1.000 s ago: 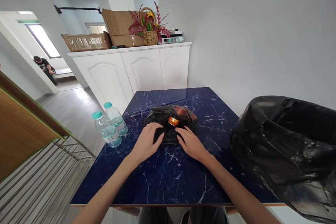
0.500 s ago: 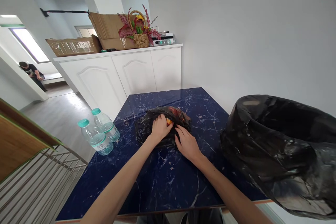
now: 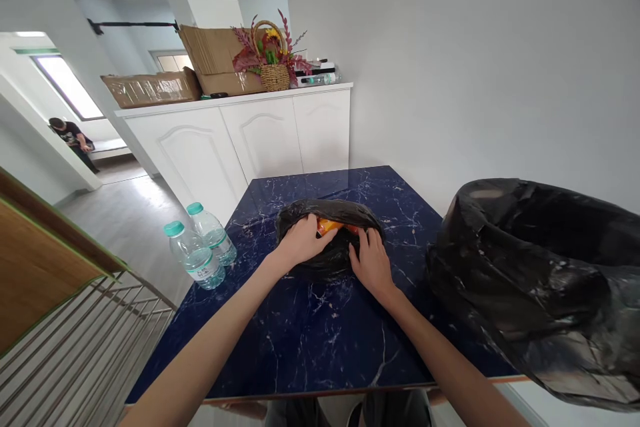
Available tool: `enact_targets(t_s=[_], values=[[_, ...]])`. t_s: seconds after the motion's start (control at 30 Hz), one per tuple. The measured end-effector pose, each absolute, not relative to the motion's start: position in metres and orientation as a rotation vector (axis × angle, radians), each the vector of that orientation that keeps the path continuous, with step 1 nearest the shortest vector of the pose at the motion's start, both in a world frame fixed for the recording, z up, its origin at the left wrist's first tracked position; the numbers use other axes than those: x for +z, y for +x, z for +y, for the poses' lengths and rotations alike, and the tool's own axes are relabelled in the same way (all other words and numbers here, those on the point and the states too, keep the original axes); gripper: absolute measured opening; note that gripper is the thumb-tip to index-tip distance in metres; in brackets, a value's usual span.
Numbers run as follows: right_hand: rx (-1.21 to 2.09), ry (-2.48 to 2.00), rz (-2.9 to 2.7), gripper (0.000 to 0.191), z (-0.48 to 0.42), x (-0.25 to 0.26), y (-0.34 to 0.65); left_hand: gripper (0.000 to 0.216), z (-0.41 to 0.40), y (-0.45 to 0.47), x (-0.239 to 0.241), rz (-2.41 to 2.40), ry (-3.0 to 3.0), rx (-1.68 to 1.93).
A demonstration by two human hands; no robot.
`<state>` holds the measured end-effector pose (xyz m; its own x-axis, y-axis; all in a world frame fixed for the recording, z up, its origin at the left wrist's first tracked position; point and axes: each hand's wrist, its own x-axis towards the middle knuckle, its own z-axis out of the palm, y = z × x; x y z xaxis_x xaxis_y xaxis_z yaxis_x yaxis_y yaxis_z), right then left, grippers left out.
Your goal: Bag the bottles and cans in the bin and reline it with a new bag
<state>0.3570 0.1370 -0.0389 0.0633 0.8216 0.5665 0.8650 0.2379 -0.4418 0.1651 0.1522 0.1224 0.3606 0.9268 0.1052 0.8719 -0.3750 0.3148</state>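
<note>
A black plastic bag (image 3: 327,265) lies on the dark blue marbled table (image 3: 310,340), its mouth spread between both hands. Inside it shows something orange and red (image 3: 330,225), only partly visible, whose kind I cannot make out. My left hand (image 3: 303,240) grips the left side of the bag's opening, fingers curled over the rim with the thumb toward the orange thing. Holding the opening's right side is my right hand (image 3: 371,259), its fingertips hooked at the edge and partly hidden inside.
Two water bottles (image 3: 200,260) with teal caps stand at the table's left edge. On the right is a large bin lined with a black bag (image 3: 520,293). Behind, a white cabinet (image 3: 240,140) carries cardboard boxes (image 3: 215,60) and a flower basket (image 3: 275,77). A person (image 3: 73,137) sits far left.
The bag's mouth has been pulled wider, showing more of the orange and red contents. My right hand has moved right, away from my left. The view has shifted slightly.
</note>
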Motion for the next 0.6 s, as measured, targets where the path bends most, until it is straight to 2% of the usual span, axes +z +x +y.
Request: enact_targets(t_s=[0.13, 0.27, 0.6], values=[[-0.034, -1.644, -1.697, 0.053, 0.146, -0.035, 0.367, 0.079, 0.157, 0.160, 0.138, 1.491, 2.335, 0.308], [0.006, -1.715, -1.664, 0.051, 0.161, -0.027, 0.380, 0.084, 0.155, 0.144, 0.154, 1.436, 2.263, 0.289], [0.075, -1.777, -1.652, 0.055, 0.189, -0.030, 0.380, 0.067, 0.088, 0.091, 0.188, 1.337, 2.282, 0.489]])
